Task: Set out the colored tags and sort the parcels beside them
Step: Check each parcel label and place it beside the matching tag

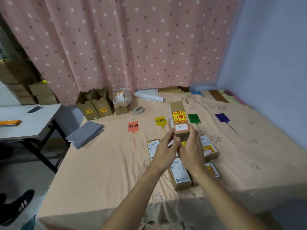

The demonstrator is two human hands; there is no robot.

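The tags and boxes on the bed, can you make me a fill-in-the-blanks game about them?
1. Both hands, the left hand and the right hand, hold up one brown ____.
2. The tag farthest to the left is the ____ tag.
3. The green tag lies between the yellow tag and the ____ tag.
4. The tags lie in a row on a peach ____.

Missing words: parcel; red; purple; bedsheet

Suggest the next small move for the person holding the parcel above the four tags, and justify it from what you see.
Probably set the held parcel down beside the yellow tag. Both hands grip its lower end, and its small white label seems to carry handwriting like that tag's, though it is too small to read surely.
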